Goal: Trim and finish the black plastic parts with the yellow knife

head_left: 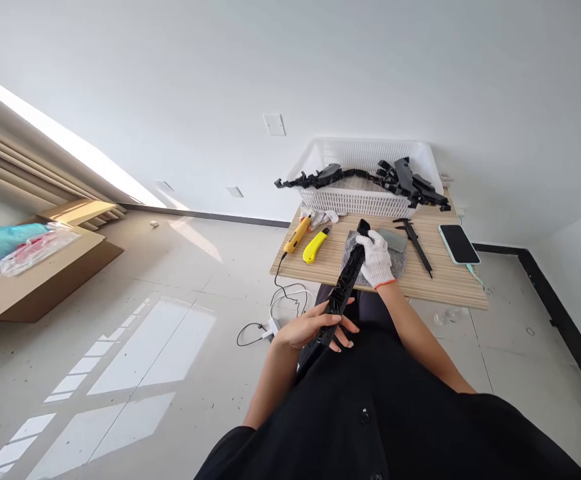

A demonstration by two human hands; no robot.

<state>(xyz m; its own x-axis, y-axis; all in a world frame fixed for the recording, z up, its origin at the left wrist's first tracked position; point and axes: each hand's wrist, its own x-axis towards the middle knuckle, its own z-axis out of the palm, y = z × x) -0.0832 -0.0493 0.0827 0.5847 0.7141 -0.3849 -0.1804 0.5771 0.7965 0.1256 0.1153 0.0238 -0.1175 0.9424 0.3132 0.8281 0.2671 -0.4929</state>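
A long black plastic part (pixel 346 280) slants across my lap, its far end over the table. My bare left hand (pixel 315 325) holds its lower half, thumb across the top and the other fingers beneath. Wearing a white knit glove, my right hand (pixel 375 257) grips the part near its far end. Under that hand lie a silvery padded sheet (pixel 351 248) and a grey flat piece (pixel 393 240). Left of it on the table are a yellow utility knife (pixel 315 246) and a yellow corded tool (pixel 297 235). A black caliper (pixel 417 243) rests to the right.
A white plastic basket (pixel 355 201) with several black parts (pixel 403 179) stands at the table's back. A phone (pixel 459 244) lies on the right of the wooden table (pixel 450 287). Cables and a power strip (pixel 273 327) are on the floor; a cardboard box (pixel 40 283) stands far left.
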